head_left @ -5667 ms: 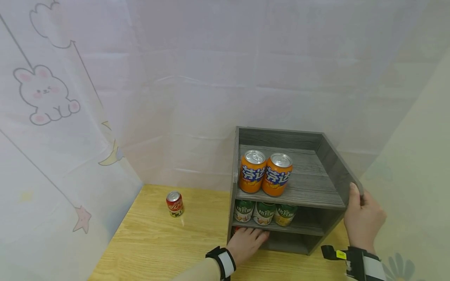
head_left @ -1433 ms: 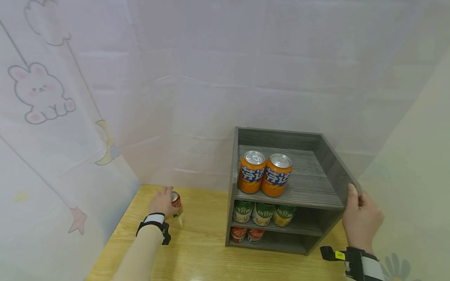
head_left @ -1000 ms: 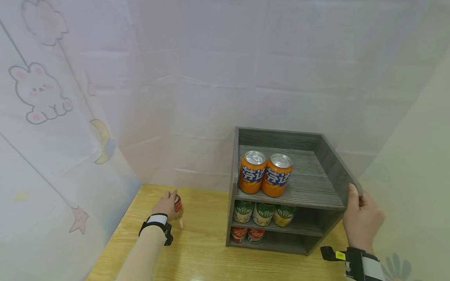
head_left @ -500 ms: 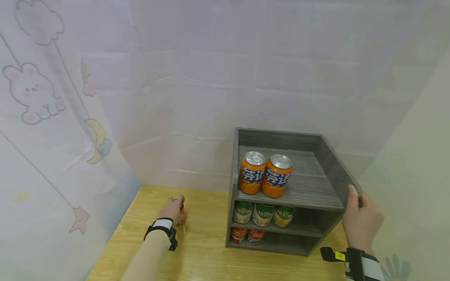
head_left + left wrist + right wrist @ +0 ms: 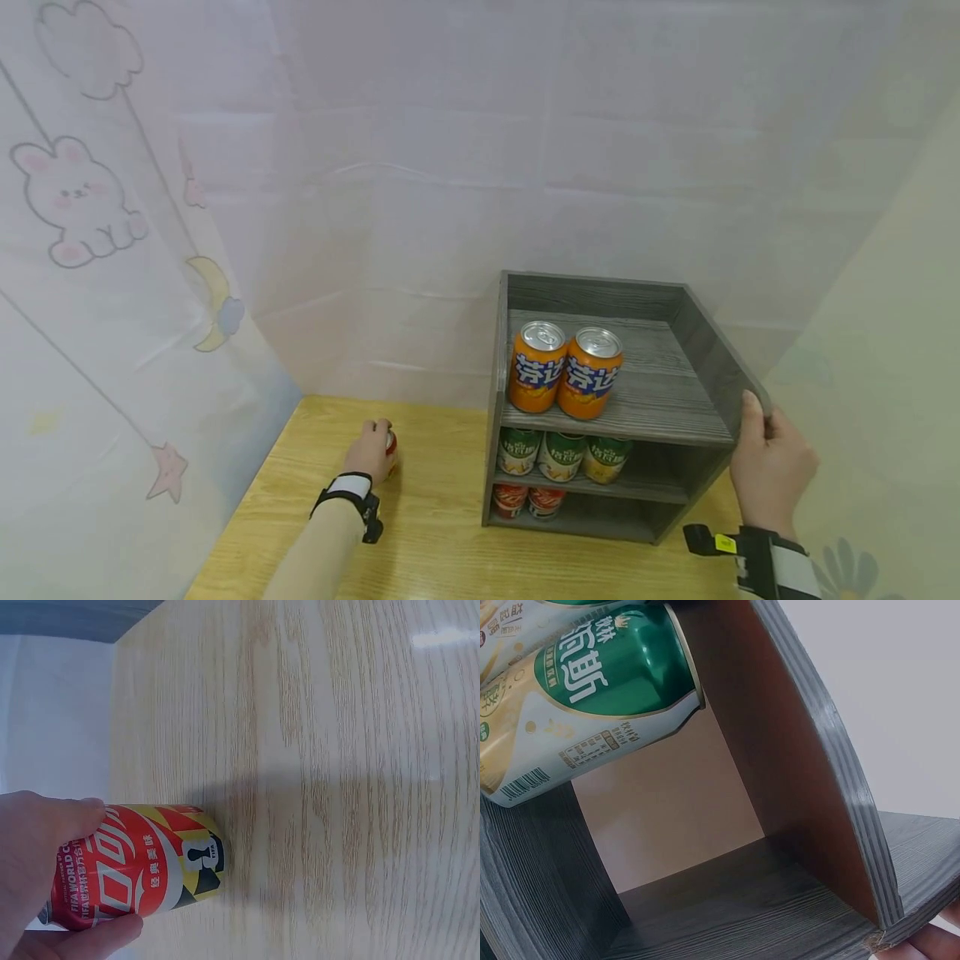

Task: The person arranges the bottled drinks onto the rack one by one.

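In the head view my left hand [image 5: 367, 454] grips a red Coca-Cola can [image 5: 392, 454] at the left of the table. The left wrist view shows thumb and fingers curled round the upper part of the can [image 5: 142, 862], its yellow and black base over the wood; whether it touches the table I cannot tell. My right hand [image 5: 774, 467] holds the front edge of the right side panel of a grey wooden shelf [image 5: 645, 358]. On its top level stand two orange Fanta cans [image 5: 537, 371], with green-and-white cans [image 5: 562, 457] below and two red cans [image 5: 545, 502] on the bottom level.
The wooden table [image 5: 442, 533] extends between my left hand and the shelf. A pale curtain [image 5: 390, 208] with cartoon drawings hangs behind and at both sides. In the right wrist view a green-topped can [image 5: 592, 690] lies near the shelf's bare inner wall.
My left hand has left the bottom level, where two red cans now show, and taken hold of the can on the left. That can has shifted slightly right and nearer. My right hand stays put.
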### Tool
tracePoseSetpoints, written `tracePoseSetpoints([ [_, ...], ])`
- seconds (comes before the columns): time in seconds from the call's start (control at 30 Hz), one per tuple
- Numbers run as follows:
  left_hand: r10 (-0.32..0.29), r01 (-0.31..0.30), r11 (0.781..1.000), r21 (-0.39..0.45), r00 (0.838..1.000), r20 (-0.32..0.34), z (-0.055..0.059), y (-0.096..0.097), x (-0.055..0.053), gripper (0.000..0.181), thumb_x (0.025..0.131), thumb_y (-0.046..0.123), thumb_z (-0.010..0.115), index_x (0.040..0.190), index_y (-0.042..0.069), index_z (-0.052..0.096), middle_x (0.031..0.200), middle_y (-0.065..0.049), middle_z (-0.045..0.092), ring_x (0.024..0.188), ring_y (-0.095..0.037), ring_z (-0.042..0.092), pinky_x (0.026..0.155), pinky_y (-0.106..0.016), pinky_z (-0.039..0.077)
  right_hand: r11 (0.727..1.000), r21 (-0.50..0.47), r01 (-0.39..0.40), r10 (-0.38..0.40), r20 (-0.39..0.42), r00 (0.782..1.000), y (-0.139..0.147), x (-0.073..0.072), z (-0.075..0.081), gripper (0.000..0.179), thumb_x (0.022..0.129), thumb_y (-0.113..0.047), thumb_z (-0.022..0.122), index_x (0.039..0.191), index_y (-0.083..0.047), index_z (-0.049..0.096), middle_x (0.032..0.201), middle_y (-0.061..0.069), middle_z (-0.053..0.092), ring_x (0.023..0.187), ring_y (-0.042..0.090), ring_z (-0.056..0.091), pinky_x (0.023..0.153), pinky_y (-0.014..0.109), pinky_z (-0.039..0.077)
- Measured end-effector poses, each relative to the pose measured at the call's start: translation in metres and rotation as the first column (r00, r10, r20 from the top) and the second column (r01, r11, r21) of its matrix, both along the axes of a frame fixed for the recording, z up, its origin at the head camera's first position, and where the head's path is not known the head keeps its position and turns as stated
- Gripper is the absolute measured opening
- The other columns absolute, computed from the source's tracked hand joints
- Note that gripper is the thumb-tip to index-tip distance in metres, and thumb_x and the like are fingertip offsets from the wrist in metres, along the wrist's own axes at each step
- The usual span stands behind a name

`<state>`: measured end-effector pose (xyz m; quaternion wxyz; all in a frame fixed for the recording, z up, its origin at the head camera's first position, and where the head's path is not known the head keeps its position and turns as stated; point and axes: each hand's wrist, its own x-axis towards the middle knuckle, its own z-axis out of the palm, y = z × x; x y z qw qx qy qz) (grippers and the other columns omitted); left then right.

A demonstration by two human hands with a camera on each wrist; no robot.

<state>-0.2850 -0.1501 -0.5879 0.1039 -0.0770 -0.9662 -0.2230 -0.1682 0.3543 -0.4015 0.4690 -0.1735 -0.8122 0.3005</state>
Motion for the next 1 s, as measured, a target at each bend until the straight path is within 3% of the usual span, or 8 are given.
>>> tracePoseSetpoints([
  [0.13, -0.038, 0.038, 0.999, -0.001, 0.999, -0.019, 0.001, 0.003, -0.002, 0.052, 0.080, 0.004, 0.086, 0.122, -0.002, 0.056, 0.111, -0.022, 0.053, 0.079, -0.040, 0.067, 0.066, -0.049, 0.058, 1.000, -0.001, 0.001, -0.001, -0.004, 1.000, 0.000, 0.000, 0.000, 0.057, 0.105, -0.034, 0.056, 0.060, -0.005, 0.041, 0.050, 0.002, 0.032, 0.045, 0.012, 0.025, 0.044, 0.026, 0.017],
  [0.33, -0.118, 0.115, 0.992, -0.059, 0.992, -0.048, 0.005, 0.014, 0.001, 0.063, 0.075, 0.004, 0.090, 0.125, -0.007, 0.054, 0.115, -0.022, 0.053, 0.083, -0.039, 0.067, 0.068, -0.046, 0.059, 1.000, 0.012, 0.004, -0.004, -0.007, 1.000, -0.002, 0.000, 0.003, 0.056, 0.105, -0.033, 0.056, 0.060, -0.005, 0.041, 0.050, 0.003, 0.033, 0.045, 0.011, 0.025, 0.045, 0.027, 0.017],
  [0.57, -0.186, 0.179, 0.980, -0.092, 0.980, -0.075, 0.009, 0.026, 0.016, 0.063, 0.068, 0.001, 0.093, 0.119, -0.006, 0.057, 0.111, -0.019, 0.053, 0.076, -0.034, 0.066, 0.061, -0.042, 0.058, 1.000, 0.014, 0.000, 0.000, -0.008, 1.000, -0.001, 0.000, 0.002, 0.055, 0.105, -0.031, 0.057, 0.060, -0.004, 0.041, 0.051, 0.004, 0.034, 0.046, 0.008, 0.024, 0.046, 0.027, 0.017],
  [0.87, -0.267, 0.260, 0.960, -0.100, 0.961, -0.071, 0.018, 0.039, 0.040, 0.061, 0.075, 0.006, 0.091, 0.124, -0.003, 0.056, 0.115, -0.022, 0.056, 0.086, -0.036, 0.068, 0.068, -0.042, 0.059, 0.999, 0.030, -0.011, 0.012, -0.036, 0.999, -0.001, -0.001, 0.002, 0.055, 0.105, -0.031, 0.057, 0.060, -0.005, 0.042, 0.050, 0.002, 0.034, 0.044, 0.007, 0.024, 0.045, 0.026, 0.017],
  [1.0, -0.321, 0.313, 0.944, -0.106, 0.945, -0.064, 0.014, 0.044, 0.047, 0.061, 0.075, 0.008, 0.091, 0.123, -0.002, 0.057, 0.112, -0.020, 0.058, 0.085, -0.033, 0.069, 0.067, -0.039, 0.059, 0.999, 0.034, -0.007, 0.008, -0.037, 0.999, -0.001, -0.001, 0.001, 0.054, 0.105, -0.030, 0.058, 0.059, -0.005, 0.042, 0.050, 0.001, 0.033, 0.045, 0.008, 0.024, 0.046, 0.027, 0.017],
])
